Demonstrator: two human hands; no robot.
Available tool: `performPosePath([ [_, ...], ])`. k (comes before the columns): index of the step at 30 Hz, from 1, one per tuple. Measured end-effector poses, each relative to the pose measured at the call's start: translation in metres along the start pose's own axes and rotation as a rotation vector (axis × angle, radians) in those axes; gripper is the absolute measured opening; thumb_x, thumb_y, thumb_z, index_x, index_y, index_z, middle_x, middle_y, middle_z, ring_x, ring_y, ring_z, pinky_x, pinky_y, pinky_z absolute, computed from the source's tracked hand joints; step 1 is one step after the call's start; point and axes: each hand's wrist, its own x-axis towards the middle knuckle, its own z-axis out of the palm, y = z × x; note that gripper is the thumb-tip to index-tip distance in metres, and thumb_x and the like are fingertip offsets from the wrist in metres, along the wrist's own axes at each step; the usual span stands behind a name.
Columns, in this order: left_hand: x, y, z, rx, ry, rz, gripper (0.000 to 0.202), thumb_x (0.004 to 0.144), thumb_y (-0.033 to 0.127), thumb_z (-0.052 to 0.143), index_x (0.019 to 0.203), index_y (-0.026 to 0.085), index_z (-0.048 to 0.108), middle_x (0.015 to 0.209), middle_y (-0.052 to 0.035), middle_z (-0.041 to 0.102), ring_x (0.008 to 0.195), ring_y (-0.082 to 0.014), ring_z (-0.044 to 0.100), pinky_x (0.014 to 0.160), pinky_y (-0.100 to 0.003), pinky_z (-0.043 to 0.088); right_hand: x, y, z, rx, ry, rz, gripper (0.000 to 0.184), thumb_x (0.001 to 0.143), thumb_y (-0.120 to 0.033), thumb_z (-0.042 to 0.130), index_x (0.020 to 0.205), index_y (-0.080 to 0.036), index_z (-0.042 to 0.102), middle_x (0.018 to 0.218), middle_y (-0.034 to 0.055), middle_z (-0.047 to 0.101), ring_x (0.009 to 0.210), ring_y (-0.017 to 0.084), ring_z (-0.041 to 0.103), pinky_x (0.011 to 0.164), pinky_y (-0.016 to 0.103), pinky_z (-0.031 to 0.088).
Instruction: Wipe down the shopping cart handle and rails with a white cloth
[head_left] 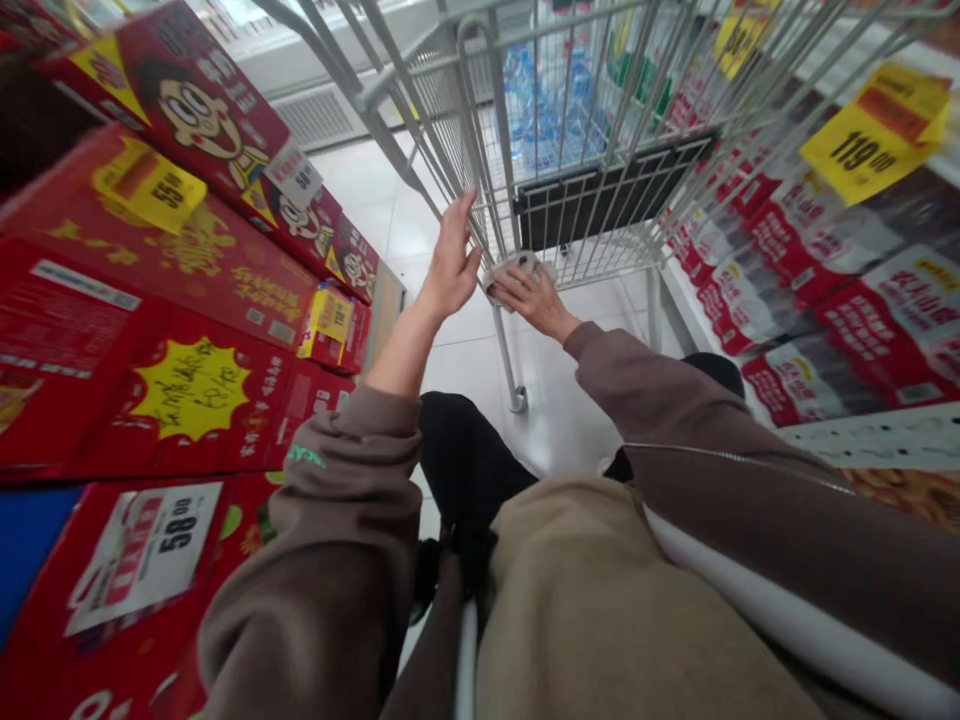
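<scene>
A grey wire shopping cart (517, 245) stands in front of me. My right hand (534, 295) presses a crumpled whitish cloth (501, 268) against the cart's near lower corner, its fingers curved over the cloth. Just left of it, my left hand (452, 260) is raised beside the cart's side wires, fingers extended and thumb apart. Nothing shows in that hand; whether its fingertips touch the wires I cannot tell. A black panel (615, 195) is fixed to the cart's near end, right of both hands.
Stacked red boxes (225, 390) with price tags rise close on the left. Red-labelled bottle packs (832, 270) line the right, with a yellow price tag (877, 130) above them. Blue-tinted bottle packs (555, 100) show beyond the cart wires. A cart leg (508, 360) reaches the white tiled floor (469, 375).
</scene>
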Motion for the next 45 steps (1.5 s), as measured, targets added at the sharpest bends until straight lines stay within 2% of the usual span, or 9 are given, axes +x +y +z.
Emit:
performPosePath([
  [7, 0.002, -0.013, 0.002, 0.081, 0.02, 0.1, 0.065, 0.102, 0.068, 0.034, 0.154, 0.029, 0.042, 0.146, -0.0114, 0.054, 0.148, -0.0307, 0.048, 0.118, -0.06, 0.041, 0.036, -0.009, -0.011, 0.025, 0.178, -0.043, 0.049, 0.111, -0.034, 0.02, 0.147, -0.036, 0.054, 0.158, -0.0022, 0.052, 0.152, 0.019, 0.042, 0.128, 0.06, 0.031],
  [15, -0.013, 0.014, -0.02, 0.036, -0.006, 0.034, 0.071, 0.098, 0.076, 0.036, 0.148, 0.027, 0.049, 0.145, -0.0123, 0.06, 0.146, -0.0306, 0.051, 0.119, -0.054, 0.044, -0.005, 0.009, 0.011, 0.089, -0.21, -0.082, 0.043, 0.108, -0.025, 0.031, 0.133, -0.033, 0.065, 0.155, -0.0038, 0.058, 0.144, 0.018, 0.047, 0.131, 0.055, 0.02],
  [18, -0.03, 0.023, -0.018, 0.05, 0.043, 0.022, 0.072, 0.099, 0.075, 0.036, 0.151, 0.027, 0.047, 0.156, -0.0128, 0.052, 0.153, -0.0291, 0.043, 0.125, -0.052, 0.037, -0.011, 0.009, 0.007, 0.106, -0.139, -0.097, 0.042, 0.11, -0.027, 0.032, 0.133, -0.039, 0.065, 0.153, -0.0065, 0.06, 0.147, 0.016, 0.047, 0.131, 0.056, 0.023],
  [22, -0.054, 0.022, 0.007, -0.036, 0.199, -0.05, 0.072, 0.1, 0.075, 0.032, 0.156, 0.031, 0.041, 0.168, -0.0092, 0.04, 0.159, -0.0267, 0.033, 0.131, -0.049, 0.027, -0.003, 0.01, 0.005, 0.146, 0.063, -0.121, 0.043, 0.111, -0.036, 0.032, 0.143, -0.043, 0.059, 0.152, -0.005, 0.062, 0.148, 0.019, 0.049, 0.13, 0.059, 0.026],
  [27, -0.067, 0.013, 0.028, -0.142, 0.271, -0.076, 0.078, 0.096, 0.079, 0.039, 0.16, 0.034, 0.032, 0.175, -0.0053, 0.026, 0.164, -0.0273, 0.018, 0.134, -0.049, 0.018, -0.002, 0.017, 0.027, 0.084, 0.168, -0.12, 0.045, 0.11, -0.029, 0.03, 0.143, -0.037, 0.06, 0.154, -0.0016, 0.061, 0.146, 0.021, 0.051, 0.13, 0.06, 0.026],
  [33, -0.065, 0.011, 0.024, -0.167, 0.306, -0.129, 0.079, 0.097, 0.076, 0.04, 0.162, 0.034, 0.024, 0.173, -0.0072, 0.03, 0.163, -0.0267, 0.024, 0.133, -0.05, 0.022, -0.031, 0.019, 0.047, 0.001, 0.14, -0.164, 0.039, 0.107, -0.019, 0.038, 0.126, -0.028, 0.071, 0.142, 0.0031, 0.07, 0.132, 0.024, 0.061, 0.118, 0.058, 0.043],
  [37, -0.063, 0.011, 0.025, -0.164, 0.332, -0.162, 0.077, 0.098, 0.073, 0.041, 0.162, 0.034, 0.024, 0.173, -0.007, 0.03, 0.163, -0.0272, 0.023, 0.133, -0.05, 0.02, -0.02, 0.018, 0.035, -0.015, 0.216, -0.153, 0.044, 0.11, -0.025, 0.034, 0.146, -0.034, 0.058, 0.156, 0.0022, 0.059, 0.145, 0.025, 0.05, 0.124, 0.062, 0.033],
  [41, -0.062, 0.012, 0.023, -0.125, 0.339, -0.217, 0.074, 0.099, 0.065, 0.047, 0.162, 0.034, 0.024, 0.172, -0.0061, 0.031, 0.163, -0.027, 0.022, 0.134, -0.049, 0.02, 0.002, 0.02, 0.02, -0.012, 0.346, 0.006, 0.047, 0.11, -0.032, 0.033, 0.152, -0.039, 0.051, 0.161, 0.0018, 0.054, 0.15, 0.027, 0.045, 0.127, 0.062, 0.024],
  [45, -0.059, 0.009, 0.018, -0.096, 0.294, -0.238, 0.078, 0.097, 0.057, 0.055, 0.163, 0.031, 0.023, 0.173, -0.0066, 0.029, 0.164, -0.0267, 0.019, 0.134, -0.047, 0.018, -0.005, 0.023, 0.024, -0.01, 0.249, 0.016, 0.046, 0.11, -0.028, 0.03, 0.144, -0.039, 0.058, 0.159, -0.0009, 0.056, 0.145, 0.025, 0.05, 0.124, 0.059, 0.03],
])
